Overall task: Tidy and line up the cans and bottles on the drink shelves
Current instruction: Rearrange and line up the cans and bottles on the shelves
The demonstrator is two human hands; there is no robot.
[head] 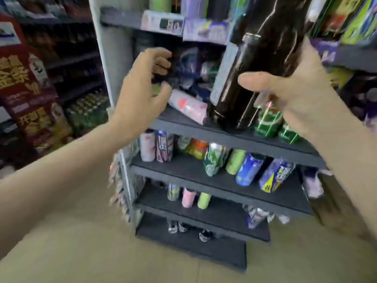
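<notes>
My right hand (293, 94) grips a tall dark bottle (255, 64), tilted, its base near the edge of a dark shelf (183, 123). My left hand (142, 88) reaches into that shelf with its fingers curled, just above a pink can (188, 107) lying on its side; I cannot tell whether it holds anything. Green cans (269, 123) stand behind the bottle's base. On the shelf below, pink and patterned cans (155, 148) stand at the left, while green, blue and purple cans (251, 168) lean at the right.
Lower shelves (214, 213) carry a few small cans. Price tags (163, 22) hang on the shelf above. A white post (100, 58) borders the rack on the left, with red cartons (26, 90) and more bottles beyond. Beige floor lies below.
</notes>
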